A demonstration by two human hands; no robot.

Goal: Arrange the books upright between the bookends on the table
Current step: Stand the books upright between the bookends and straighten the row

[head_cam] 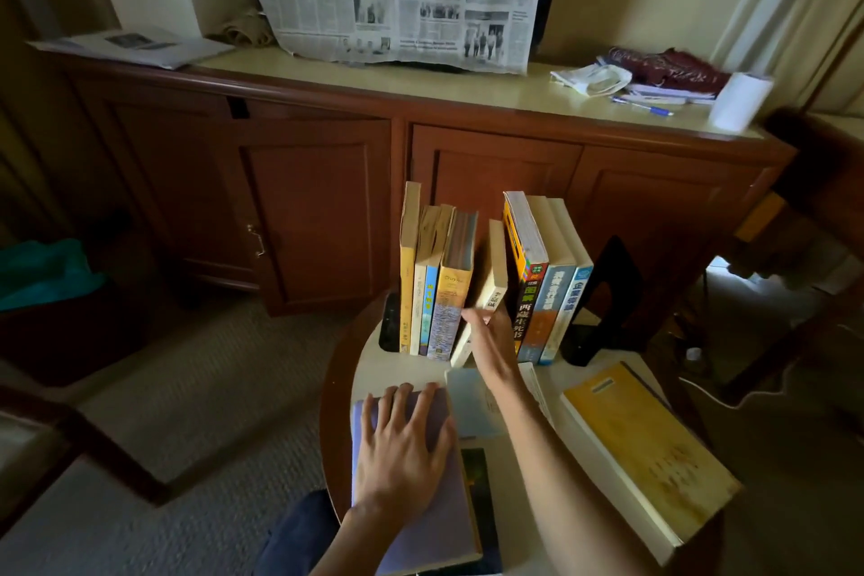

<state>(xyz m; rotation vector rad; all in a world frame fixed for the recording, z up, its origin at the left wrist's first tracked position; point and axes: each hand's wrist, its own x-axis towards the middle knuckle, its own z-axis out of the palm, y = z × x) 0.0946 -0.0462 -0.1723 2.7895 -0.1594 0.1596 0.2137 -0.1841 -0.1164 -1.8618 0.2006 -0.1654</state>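
Two hands: left hand point(402, 444) flat on purple book point(421, 524), right hand point(491, 341) gripping leaning cream book point(495, 281), spine unreadable.

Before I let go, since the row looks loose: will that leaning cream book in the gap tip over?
Probably. The cream book already tilts, with open space on both sides. It looks thin, so likely light and floppy. The right hand touches its lower spine; without that, it may slide flat.

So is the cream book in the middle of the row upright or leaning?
Leaning. The cream book tilts, its top toward the right group of books, while the right hand touches its base.
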